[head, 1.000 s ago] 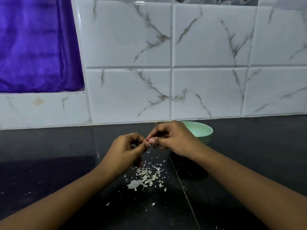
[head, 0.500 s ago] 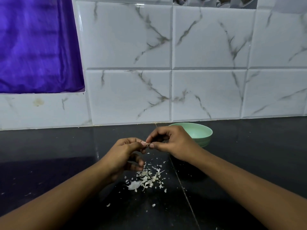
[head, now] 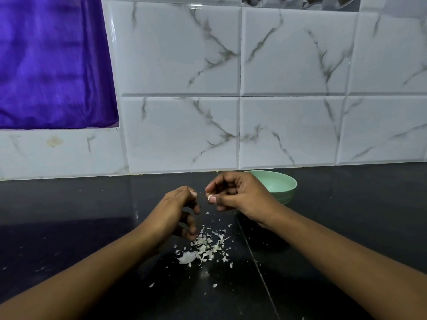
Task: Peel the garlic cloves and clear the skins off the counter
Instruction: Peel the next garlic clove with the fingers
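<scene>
Above the skins (head: 203, 248), the right hand (head: 240, 194) pinches a pale garlic piece (head: 208, 197) just right of the left hand (head: 176, 210), whose curled fingers' hold I cannot tell.

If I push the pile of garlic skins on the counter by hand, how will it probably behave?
The garlic skins look thin and curled, so they are probably very light and may scatter rather than slide together. The dark counter looks glossy, so flat flakes might cling to it. Stray bits lying apart could be missed.
</scene>
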The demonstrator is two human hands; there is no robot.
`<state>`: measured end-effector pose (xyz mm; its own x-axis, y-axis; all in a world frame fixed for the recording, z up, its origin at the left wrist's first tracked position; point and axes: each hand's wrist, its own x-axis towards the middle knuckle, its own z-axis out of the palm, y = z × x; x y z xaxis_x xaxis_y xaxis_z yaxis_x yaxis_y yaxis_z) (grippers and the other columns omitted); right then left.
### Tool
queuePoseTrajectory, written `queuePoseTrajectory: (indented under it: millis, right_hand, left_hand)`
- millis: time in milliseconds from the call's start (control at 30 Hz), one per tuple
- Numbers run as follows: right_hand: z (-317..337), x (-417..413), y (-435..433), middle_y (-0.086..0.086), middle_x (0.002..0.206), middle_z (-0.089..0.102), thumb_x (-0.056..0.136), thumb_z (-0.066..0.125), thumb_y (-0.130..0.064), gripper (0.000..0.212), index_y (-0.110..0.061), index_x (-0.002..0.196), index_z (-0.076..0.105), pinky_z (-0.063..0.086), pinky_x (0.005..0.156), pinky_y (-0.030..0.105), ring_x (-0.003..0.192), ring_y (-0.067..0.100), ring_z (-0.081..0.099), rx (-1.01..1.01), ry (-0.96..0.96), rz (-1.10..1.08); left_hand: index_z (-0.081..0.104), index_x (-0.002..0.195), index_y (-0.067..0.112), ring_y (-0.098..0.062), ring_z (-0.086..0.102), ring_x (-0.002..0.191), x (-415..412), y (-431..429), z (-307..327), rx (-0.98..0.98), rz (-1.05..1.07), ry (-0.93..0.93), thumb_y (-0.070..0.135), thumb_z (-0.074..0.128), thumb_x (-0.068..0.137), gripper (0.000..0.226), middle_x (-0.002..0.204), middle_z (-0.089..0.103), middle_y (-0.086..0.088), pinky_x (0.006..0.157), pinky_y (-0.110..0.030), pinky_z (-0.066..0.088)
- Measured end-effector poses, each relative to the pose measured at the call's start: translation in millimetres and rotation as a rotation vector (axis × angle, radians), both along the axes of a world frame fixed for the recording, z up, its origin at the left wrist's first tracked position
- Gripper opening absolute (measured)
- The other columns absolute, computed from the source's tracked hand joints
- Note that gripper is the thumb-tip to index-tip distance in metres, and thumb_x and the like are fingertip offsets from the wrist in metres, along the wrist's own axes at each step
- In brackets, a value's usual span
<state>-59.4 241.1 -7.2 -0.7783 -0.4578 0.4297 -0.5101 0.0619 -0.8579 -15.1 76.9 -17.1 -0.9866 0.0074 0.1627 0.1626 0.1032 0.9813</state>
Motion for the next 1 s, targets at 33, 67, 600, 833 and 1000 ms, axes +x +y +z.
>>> queuePoseTrajectory:
  millis: [33, 67, 600, 833, 1000]
  right_hand:
    - [0, -1, 1, -0.002, 0.075, 0.067, 0.078, 0.070, 0.005, 0.023, -0.017, 0.083, 0.067, 0.057, 0.063, 0.023, 0.071, 0.005, 0.065, 0.013, -0.004, -0.006]
    - [1, -2, 2, -0.004, 0.075, 0.067, 0.079, 0.070, 0.003, 0.022, -0.018, 0.084, 0.067, 0.057, 0.064, 0.024, 0.072, 0.005, 0.065, 0.031, -0.013, -0.010]
    - [4, -2, 9, 0.002, 0.080, 0.058, 0.094, 0.054, -0.005, 0.015, -0.013, 0.093, 0.066, 0.059, 0.062, 0.030, 0.069, 0.009, 0.060, 0.166, -0.158, 0.003]
    - [2, -3, 9, 0.004, 0.075, 0.061, 0.094, 0.053, -0.004, 0.012, -0.007, 0.093, 0.064, 0.058, 0.061, 0.025, 0.063, 0.007, 0.063, 0.099, -0.315, 0.071]
    - [6, 0, 10, 0.006, 0.078, 0.069, 0.091, 0.056, -0.002, 0.007, -0.007, 0.091, 0.061, 0.058, 0.060, 0.022, 0.066, 0.010, 0.068, 0.041, -0.388, 0.111]
  left_hand:
    - [0.047, 0.077, 0.010, -0.019, 0.045, 0.041, -1, -1, 0, -0.052, 0.005, 0.017, 0.018, 0.037, 0.097, 0.023, 0.068, 0.052, -0.005, 0.041, -0.026, 0.041]
    - [0.045, 0.073, 0.011, -0.019, 0.043, 0.041, -1, -2, 1, -0.120, 0.006, 0.043, 0.018, 0.035, 0.097, 0.026, 0.066, 0.051, -0.005, 0.041, -0.025, 0.039]
    - [0.071, 0.064, 0.032, -0.007, 0.065, 0.060, -1, -20, 8, -0.845, 0.100, 0.334, 0.008, 0.063, 0.077, 0.028, 0.063, 0.070, 0.010, 0.058, -0.027, 0.052]
    - [0.073, 0.085, 0.018, -0.010, 0.067, 0.059, -2, -17, 0, -0.733, -0.009, 0.255, 0.027, 0.058, 0.093, 0.020, 0.068, 0.073, 0.003, 0.048, -0.011, 0.041]
    - [0.065, 0.095, 0.040, 0.004, 0.066, 0.078, -4, -19, -1, -0.746, 0.043, 0.353, 0.020, 0.072, 0.083, 0.024, 0.087, 0.071, 0.019, 0.065, -0.008, 0.046]
